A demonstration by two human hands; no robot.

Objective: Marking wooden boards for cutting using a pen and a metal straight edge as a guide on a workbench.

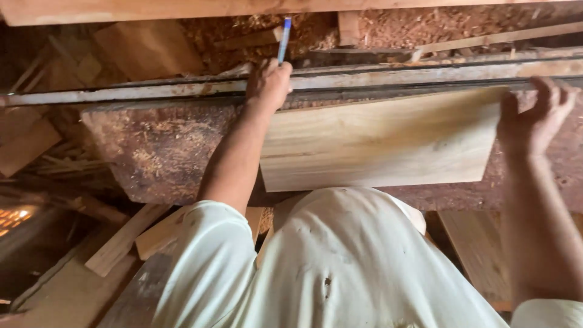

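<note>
A pale wooden board [382,143] lies flat on a dusty workbench [158,152], its far edge against a long metal rail [376,78]. My left hand [269,85] is shut on a blue pen [283,39], with the pen pointing away over the rail at the board's far left corner. My right hand [537,115] grips the board's right end, fingers curled over its edge near the rail. My pale shirt fills the lower middle of the view.
Sawdust and wood scraps [388,27] cover the area beyond the rail. A wooden block [149,48] sits at the far left. Offcuts and planks [124,240] lie on the floor to the lower left; another plank [477,249] lies at the lower right.
</note>
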